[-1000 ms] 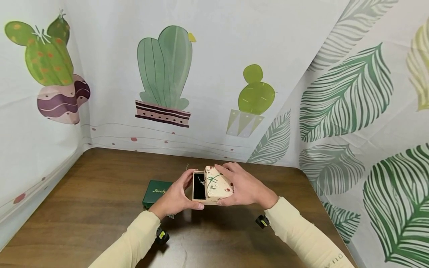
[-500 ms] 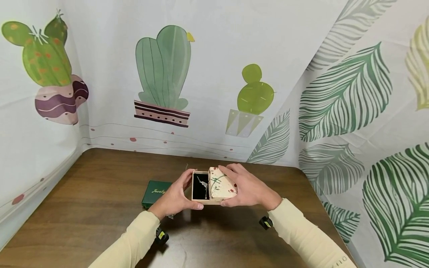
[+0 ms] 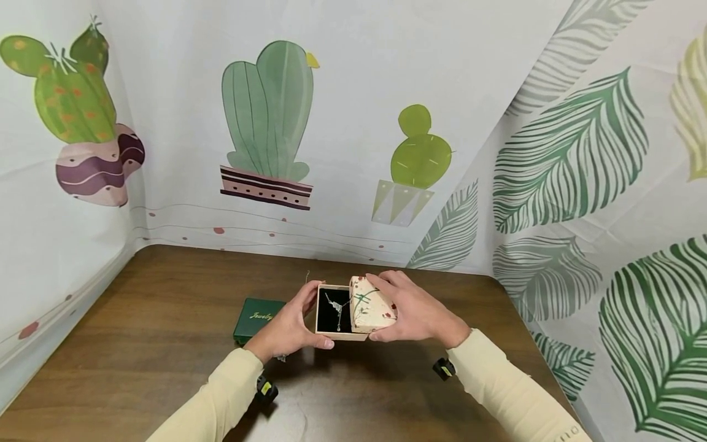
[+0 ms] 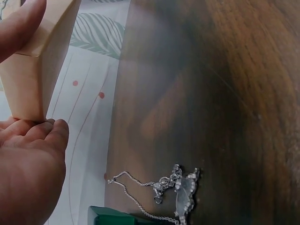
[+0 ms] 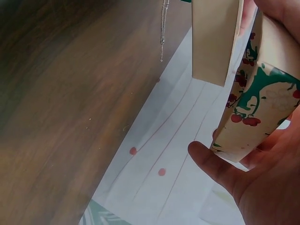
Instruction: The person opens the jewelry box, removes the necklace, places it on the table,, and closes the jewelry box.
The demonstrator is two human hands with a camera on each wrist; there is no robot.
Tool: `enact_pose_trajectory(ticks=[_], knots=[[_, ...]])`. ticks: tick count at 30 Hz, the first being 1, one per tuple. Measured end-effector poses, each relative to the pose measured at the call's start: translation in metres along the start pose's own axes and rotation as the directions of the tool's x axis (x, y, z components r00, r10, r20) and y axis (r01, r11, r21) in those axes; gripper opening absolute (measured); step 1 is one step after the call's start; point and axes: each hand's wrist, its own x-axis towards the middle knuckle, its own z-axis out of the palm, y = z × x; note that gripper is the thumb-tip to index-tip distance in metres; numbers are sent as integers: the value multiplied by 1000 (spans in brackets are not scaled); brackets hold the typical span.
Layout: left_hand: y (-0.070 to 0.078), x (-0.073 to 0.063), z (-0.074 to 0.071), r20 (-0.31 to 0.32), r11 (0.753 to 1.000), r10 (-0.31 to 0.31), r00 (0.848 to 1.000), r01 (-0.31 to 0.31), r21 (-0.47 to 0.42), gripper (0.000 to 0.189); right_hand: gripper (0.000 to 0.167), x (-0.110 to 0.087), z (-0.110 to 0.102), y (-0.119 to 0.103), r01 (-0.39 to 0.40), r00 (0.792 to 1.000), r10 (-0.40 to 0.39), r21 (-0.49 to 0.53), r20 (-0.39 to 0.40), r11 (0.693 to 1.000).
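Note:
My left hand [image 3: 289, 325] holds the cream bottom of a small jewelry box [image 3: 342, 336] between thumb and fingers, above the table. On its black lining lies a silver necklace [image 3: 336, 307] with a sparkling pendant. The box's floral lid [image 3: 371, 307] is gripped by my right hand [image 3: 417, 312] and covers the right part of the box from the head view. In the right wrist view a gap shows between the lid [image 5: 267, 98] and the box bottom [image 5: 213, 42]. The left wrist view shows the thumb over the box's edge [image 4: 23, 84].
A dark green box [image 3: 256, 316] with gold lettering stands on the wooden table [image 3: 166, 344], partly behind my left hand. Beside it lies another silver necklace [image 4: 185, 197] with a clear stone. A white printed cloth [image 3: 353, 153] hangs behind the table.
My right hand has moved the floral lid to the right, away from the box bottom. More of the black lining and the necklace shows. The left hand stays nearly still.

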Motion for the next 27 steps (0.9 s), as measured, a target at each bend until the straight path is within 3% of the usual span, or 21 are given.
enact_pose_trajectory(ticks=[10, 21, 27], knots=[[-1, -1, 2, 11, 999, -42, 999, 42, 11, 119, 109, -8, 0, 6, -2, 1000, 2, -4, -18, 1000], [-7, 0, 2, 5, 998, -39, 999, 39, 45, 119, 110, -17, 0, 15, -43, 999, 43, 6, 1, 999], [-7, 1, 3, 8, 998, -55, 998, 55, 11, 120, 110, -21, 2, 21, -33, 999, 33, -1, -18, 999]])
